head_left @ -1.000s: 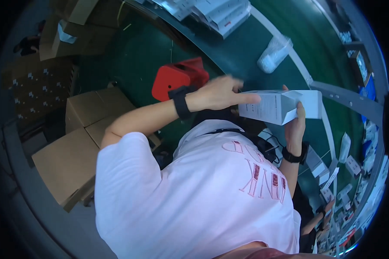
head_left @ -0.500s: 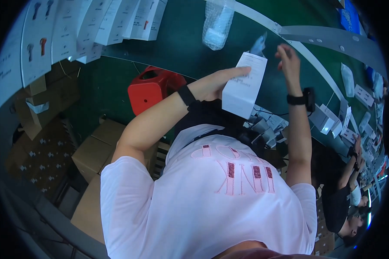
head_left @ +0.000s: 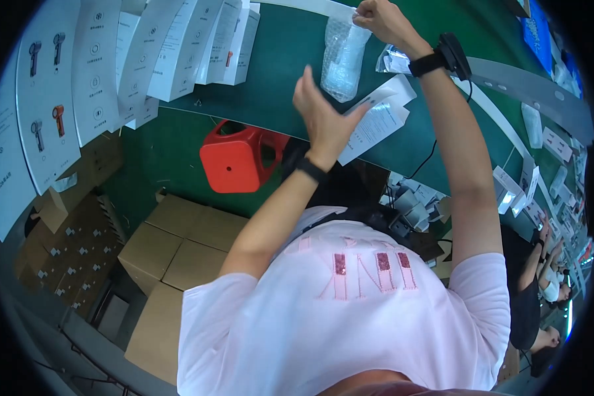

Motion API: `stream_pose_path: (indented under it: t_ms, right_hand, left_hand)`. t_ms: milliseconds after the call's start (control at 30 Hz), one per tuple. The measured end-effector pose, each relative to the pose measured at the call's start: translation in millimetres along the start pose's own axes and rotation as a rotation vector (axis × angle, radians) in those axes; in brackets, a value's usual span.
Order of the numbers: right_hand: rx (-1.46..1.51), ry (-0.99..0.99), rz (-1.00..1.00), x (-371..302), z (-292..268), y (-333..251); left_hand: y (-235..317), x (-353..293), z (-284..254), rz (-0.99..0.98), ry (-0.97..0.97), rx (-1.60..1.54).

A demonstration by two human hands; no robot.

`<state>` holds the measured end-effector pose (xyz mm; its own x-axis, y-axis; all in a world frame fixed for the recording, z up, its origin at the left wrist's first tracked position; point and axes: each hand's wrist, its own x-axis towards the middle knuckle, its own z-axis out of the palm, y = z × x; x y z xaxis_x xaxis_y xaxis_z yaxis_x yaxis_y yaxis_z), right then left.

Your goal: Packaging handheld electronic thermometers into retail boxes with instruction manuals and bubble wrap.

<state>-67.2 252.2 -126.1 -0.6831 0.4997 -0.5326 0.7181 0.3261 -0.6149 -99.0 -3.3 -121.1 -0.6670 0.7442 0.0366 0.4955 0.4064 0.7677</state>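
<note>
Over the green counter, our right hand pinches the top of a clear bubble-wrap pouch, light, soft and likely slippery; our left hand, fingers spread, steadies a flimsy white cardboard carton from beneath.

A row of flat white cartons with small printed product pictures lies along the far left of the green bench. A clear bubble-wrap pouch hangs from the right hand, whose grip pinches its top. Beside the open left hand a white box rests on the bench edge. Brown cardboard boxes sit stacked on the floor below. Small white packages lie farther right.
</note>
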Motion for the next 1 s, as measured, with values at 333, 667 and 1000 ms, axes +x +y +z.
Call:
stream_pose_path:
  t_ms: [333, 667, 1000]
  right_hand:
    - [0.084, 0.451, -0.549, -187, -24, -83]
    - [-0.313, 0.847, -0.751, -290, -31, -161]
    - [-0.128, 0.969, -0.723, -303, -21, -163]
  left_hand:
    - [7, 36, -94, 0.154, -0.280, -0.581]
    - [64, -5, -150, -0.283, -0.505, -1.224]
    - [81, -10, -166, -0.419, -0.645, -1.338]
